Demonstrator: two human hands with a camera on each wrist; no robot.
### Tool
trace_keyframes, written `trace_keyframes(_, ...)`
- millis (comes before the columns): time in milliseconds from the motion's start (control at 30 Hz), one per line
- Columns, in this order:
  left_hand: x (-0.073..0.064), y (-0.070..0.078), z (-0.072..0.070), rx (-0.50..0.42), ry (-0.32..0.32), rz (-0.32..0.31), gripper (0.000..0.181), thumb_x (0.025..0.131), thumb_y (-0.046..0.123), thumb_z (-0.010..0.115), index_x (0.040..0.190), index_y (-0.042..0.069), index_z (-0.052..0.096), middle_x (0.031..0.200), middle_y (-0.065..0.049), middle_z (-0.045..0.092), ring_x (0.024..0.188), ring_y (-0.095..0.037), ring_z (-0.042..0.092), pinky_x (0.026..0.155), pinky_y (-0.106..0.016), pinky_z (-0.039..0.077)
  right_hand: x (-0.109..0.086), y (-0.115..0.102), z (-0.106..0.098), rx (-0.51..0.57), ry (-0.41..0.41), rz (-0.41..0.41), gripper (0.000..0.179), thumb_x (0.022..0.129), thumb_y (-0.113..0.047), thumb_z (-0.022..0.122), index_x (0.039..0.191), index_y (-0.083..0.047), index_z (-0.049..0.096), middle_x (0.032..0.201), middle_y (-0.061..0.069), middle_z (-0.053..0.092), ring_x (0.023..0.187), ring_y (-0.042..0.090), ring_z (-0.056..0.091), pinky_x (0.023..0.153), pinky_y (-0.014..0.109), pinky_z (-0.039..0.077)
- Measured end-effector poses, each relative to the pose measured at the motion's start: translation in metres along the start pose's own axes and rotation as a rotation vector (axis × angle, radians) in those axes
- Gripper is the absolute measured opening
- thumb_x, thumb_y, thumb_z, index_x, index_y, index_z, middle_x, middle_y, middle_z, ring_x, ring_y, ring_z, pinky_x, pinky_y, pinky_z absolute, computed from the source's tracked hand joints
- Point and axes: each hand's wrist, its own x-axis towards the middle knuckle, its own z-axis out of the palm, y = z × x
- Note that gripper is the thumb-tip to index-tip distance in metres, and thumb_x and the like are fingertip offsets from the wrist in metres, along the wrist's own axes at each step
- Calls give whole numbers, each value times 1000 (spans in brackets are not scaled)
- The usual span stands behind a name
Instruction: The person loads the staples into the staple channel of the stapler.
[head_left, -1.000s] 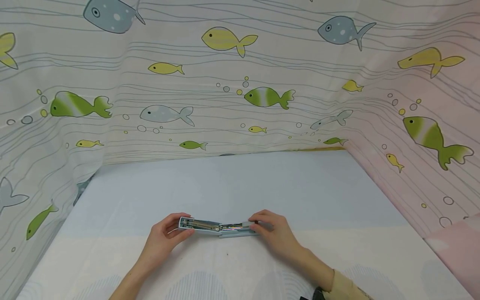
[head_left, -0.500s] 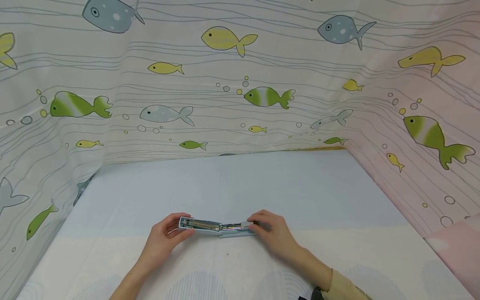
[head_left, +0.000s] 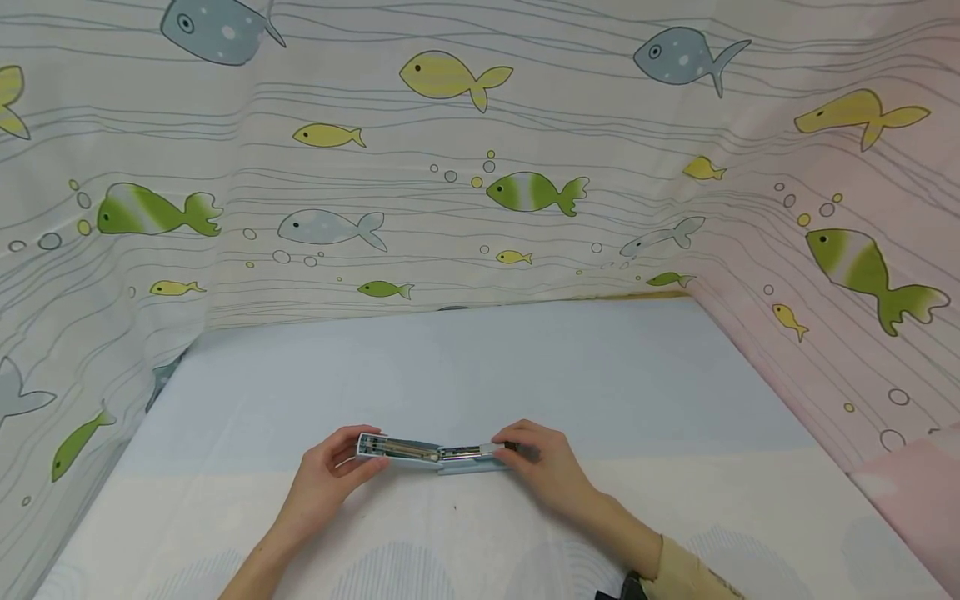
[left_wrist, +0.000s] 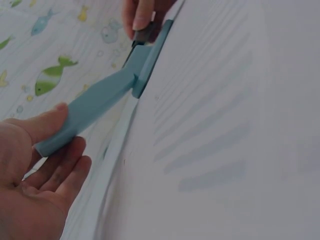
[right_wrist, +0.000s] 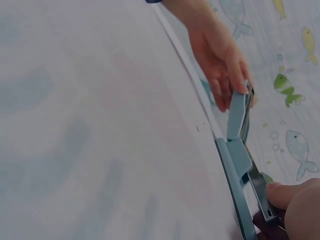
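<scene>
my left hand [head_left: 324, 477] grips one end of the opened blue stapler [head_left: 431, 453], thumb on top, fingers beneath. my right hand [head_left: 543, 467] pinches the metal end of the other half. the stapler lies spread flat near the front edge of the cloth-covered table [head_left: 465, 367], about midway along it.

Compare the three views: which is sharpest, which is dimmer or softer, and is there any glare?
Head view: evenly lit and sharp on the stapler, with no glare. Left wrist view: dimmer, the left hand close and soft. Right wrist view: also dim, the right hand blurred at the corner, the cloth hazy.
</scene>
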Motion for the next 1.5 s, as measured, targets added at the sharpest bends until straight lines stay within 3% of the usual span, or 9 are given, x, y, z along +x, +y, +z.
trace_keyframes(133, 0, 0, 0, -8, 0, 4, 43, 85, 12, 80, 123, 5, 61, 118, -19, 67, 99, -8, 70, 85, -22, 59, -2, 23, 5, -9, -11, 0, 16, 88, -17, 77, 104, -17, 76, 103, -7, 72, 92, 14, 66, 83, 28, 55)
trace_keyframes(633, -1, 1, 2, 1, 7, 15, 43, 86, 11, 79, 124, 2, 61, 116, -20, 68, 98, -7, 70, 83, -20, 59, -2, 18, 5, -7, -25, 6, 20, 88, -16, 77, 107, -10, 77, 107, -6, 72, 98, 11, 66, 87, 24, 54)
trace_keyframes(1033, 0, -1, 0, -2, 0, 6, 45, 86, 11, 79, 126, 2, 60, 119, -19, 67, 100, -7, 70, 85, -21, 59, -3, 17, 6, 68, -21, 45, 19, 88, -15, 77, 107, -13, 78, 107, -3, 73, 99, 17, 68, 88, 23, 54)
trace_keyframes(1333, 0, -2, 0, -1, 4, -2, 45, 86, 12, 79, 125, 2, 60, 119, -19, 67, 100, -7, 70, 85, -21, 59, -2, 3, 4, 97, -15, 5, 19, 84, 6, 74, 102, 1, 76, 105, 14, 73, 101, 33, 68, 92, 23, 54)
trace_keyframes(1500, 0, -2, 1, -6, 10, -9, 44, 85, 12, 80, 124, 5, 61, 119, -19, 67, 100, -7, 70, 85, -22, 59, -2, 9, 6, 83, -9, 15, 19, 85, 3, 76, 102, -4, 78, 105, 9, 74, 101, 28, 69, 92, 20, 53)
